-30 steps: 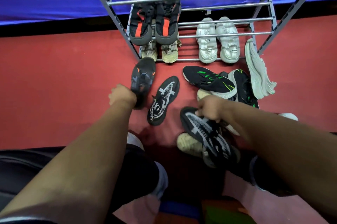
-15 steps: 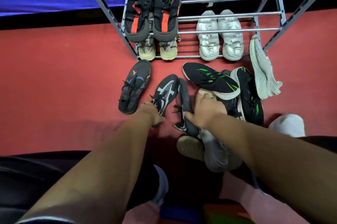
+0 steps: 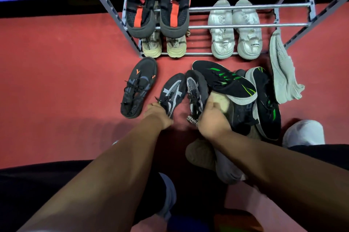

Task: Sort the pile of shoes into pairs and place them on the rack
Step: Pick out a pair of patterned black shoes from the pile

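My left hand [image 3: 157, 117] grips the heel of a black shoe with grey-white stripes [image 3: 172, 92] lying on the red floor. My right hand [image 3: 213, 118] holds its match [image 3: 195, 94], tilted on its side right beside it. A lone black shoe with orange marks [image 3: 138, 86] lies to the left. Two black shoes with green stripes [image 3: 224, 80] [image 3: 264, 99] are piled on the right. The metal rack [image 3: 245, 27] holds a black-and-red pair [image 3: 158, 11], a beige pair [image 3: 164, 46] and a white pair [image 3: 235, 30].
A light grey shoe [image 3: 282, 73] lies on its side by the rack's right leg. A tan shoe [image 3: 200, 154] and a grey shoe [image 3: 226, 169] lie under my right forearm. My own white shoe [image 3: 302, 133] is at the right. Blue fabric hangs behind the rack.
My left hand let go of the orange-marked shoe and took the striped shoe's heel. My right hand brought the second striped shoe from the near pile up beside the first.
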The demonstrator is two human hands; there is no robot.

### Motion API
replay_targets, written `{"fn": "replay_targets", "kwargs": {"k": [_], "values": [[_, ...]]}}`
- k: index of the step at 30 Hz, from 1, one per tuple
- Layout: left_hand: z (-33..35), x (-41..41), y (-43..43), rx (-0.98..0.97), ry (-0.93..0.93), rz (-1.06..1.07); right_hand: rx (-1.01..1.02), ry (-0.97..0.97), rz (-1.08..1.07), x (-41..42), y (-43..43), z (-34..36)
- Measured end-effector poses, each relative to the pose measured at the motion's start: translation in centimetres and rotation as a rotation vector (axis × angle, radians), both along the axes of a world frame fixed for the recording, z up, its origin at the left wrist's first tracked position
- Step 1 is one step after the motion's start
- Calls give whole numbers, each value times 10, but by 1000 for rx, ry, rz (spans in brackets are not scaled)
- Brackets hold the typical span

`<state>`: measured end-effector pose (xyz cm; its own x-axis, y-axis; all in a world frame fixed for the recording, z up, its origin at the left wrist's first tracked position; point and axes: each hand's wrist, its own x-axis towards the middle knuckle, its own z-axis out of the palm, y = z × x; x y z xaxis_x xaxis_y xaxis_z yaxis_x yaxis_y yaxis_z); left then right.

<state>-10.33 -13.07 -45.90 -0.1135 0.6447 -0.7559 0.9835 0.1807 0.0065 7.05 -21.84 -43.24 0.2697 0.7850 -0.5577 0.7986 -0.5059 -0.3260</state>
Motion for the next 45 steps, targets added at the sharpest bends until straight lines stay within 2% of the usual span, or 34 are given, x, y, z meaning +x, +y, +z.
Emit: {"fn": "replay_targets", "kwargs": {"k": [3, 5, 7, 10, 12, 15, 20, 24, 29, 35, 41, 43, 45], "values": [[16, 7, 6, -15, -27, 48, 121, 9, -69, 13, 17, 17], [26, 15, 4, -55, -77, 70, 193, -21, -25, 16, 23, 23], [32, 20, 3, -73, -128, 135, 138, -93, 88, 18, 25, 26], [33, 21, 2, -73, -194, 151, -57, -254, 216, 17, 25, 27], [50, 20, -1, -95, -242, 170, -69, -357, 255, 17, 18, 23], [70, 17, -4, -130, -248, 169, -32, -409, 285, 18, 11, 25], [101, 18, -4, -72, -184, 90, 76, -265, 242, 35, 17, 53], [135, 30, -8, -19, -211, 80, 115, -136, 148, 55, 24, 90], [171, 53, -12, 112, -260, 62, 242, -90, 20, 83, 16, 133], [191, 82, -15, 297, -409, 32, 446, -41, -117, 123, -6, 165], [200, 125, -12, 486, -531, 39, 735, 72, -251, 152, -11, 179], [199, 139, -5, 530, -566, 46, 738, 77, -286, 160, -3, 179], [201, 153, 1, 538, -584, 80, 658, 106, -334, 169, 6, 171]]}}
